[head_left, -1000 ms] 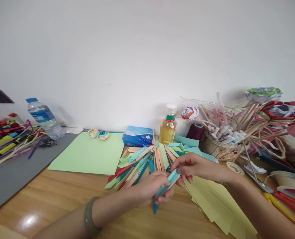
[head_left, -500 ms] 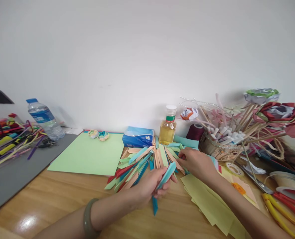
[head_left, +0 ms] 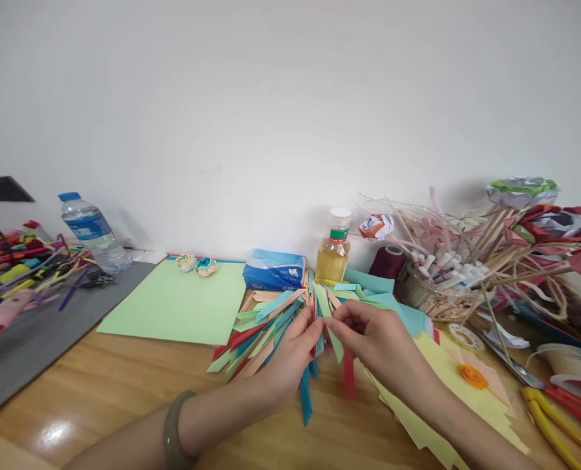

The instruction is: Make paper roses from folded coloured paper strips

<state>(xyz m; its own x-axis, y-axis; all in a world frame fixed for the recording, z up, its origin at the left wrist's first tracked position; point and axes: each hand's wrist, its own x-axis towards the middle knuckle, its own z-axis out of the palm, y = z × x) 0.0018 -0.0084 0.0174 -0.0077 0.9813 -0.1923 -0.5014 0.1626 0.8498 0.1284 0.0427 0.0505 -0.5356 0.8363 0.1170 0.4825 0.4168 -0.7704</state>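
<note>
My left hand (head_left: 290,356), with a bangle (head_left: 175,424) on the wrist, is closed around folded paper strips (head_left: 318,343) whose light blue and reddish edges show at the fingertips. My right hand (head_left: 378,333) pinches at a light green paper strip (head_left: 337,344) close to the left thumb; the exact grip is partly hidden. A red strip (head_left: 349,375) hangs or lies below the right fingers. Behind both hands fans a pile of colored folded strips (head_left: 261,326). One dark blue strip (head_left: 305,401) points toward me beneath the left hand.
Behind the pile stand a tissue pack (head_left: 275,269) and a bottle of yellow liquid (head_left: 333,254). Light green paper (head_left: 173,303) lies left. To the right are yellow sheets (head_left: 432,418), scissors (head_left: 520,375), a spool (head_left: 572,372) and a basket (head_left: 437,300). A water bottle (head_left: 94,232) stands far left.
My right hand has moved from the pile toward my left hand, and the two now meet. The left hand has turned and risen slightly. A red strip now shows below the right hand.
</note>
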